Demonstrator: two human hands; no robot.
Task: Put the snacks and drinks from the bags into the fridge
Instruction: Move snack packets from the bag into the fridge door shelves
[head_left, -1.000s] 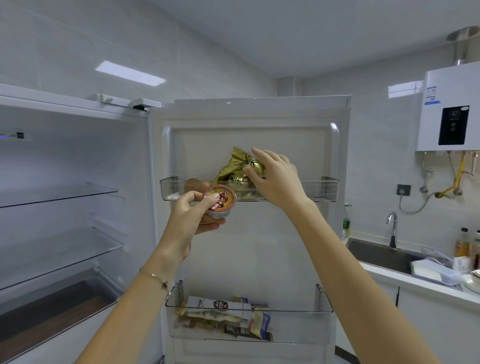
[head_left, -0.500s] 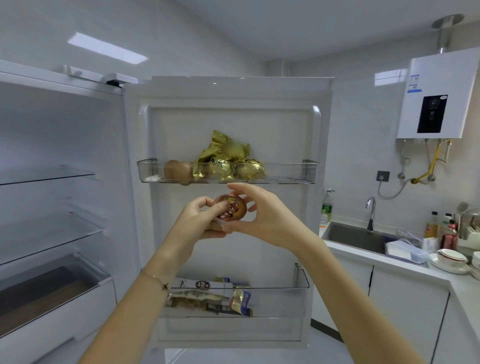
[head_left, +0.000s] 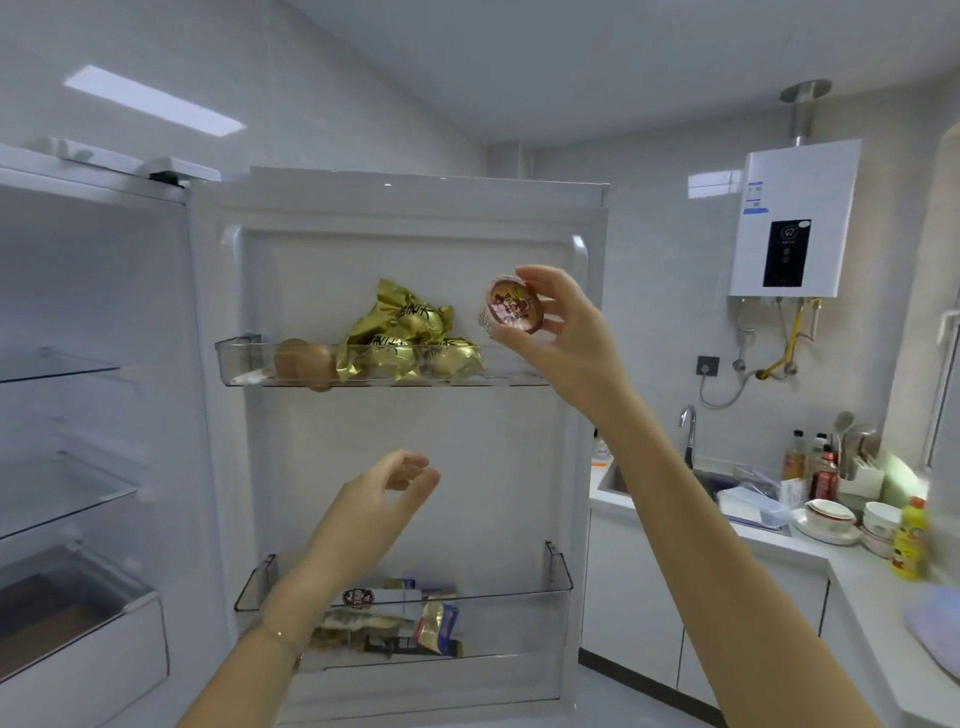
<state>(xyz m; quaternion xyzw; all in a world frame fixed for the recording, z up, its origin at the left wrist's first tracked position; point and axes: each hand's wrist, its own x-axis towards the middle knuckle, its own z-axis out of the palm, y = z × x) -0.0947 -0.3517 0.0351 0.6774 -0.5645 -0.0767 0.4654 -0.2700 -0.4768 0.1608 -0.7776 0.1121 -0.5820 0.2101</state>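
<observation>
Pinching cup (head_left: 511, 312) with right hand (head_left: 558, 322), shelf (head_left: 519, 371) just below: probably for setting in. Holding left hand (head_left: 384, 493) slack, empty.

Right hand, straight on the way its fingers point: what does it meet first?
Right hand grips the snack cup, fingers pointing left. Straight on, the cup likely meets the gold packets piled in the upper door shelf first; depth is unclear, so it might pass in front.

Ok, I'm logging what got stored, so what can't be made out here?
Head view, cup label: too blurred to read in the right hand.
Head view, lower-bin packets: partly hidden behind the left wrist.
Head view, fridge drawer: cut off by the left edge.
</observation>
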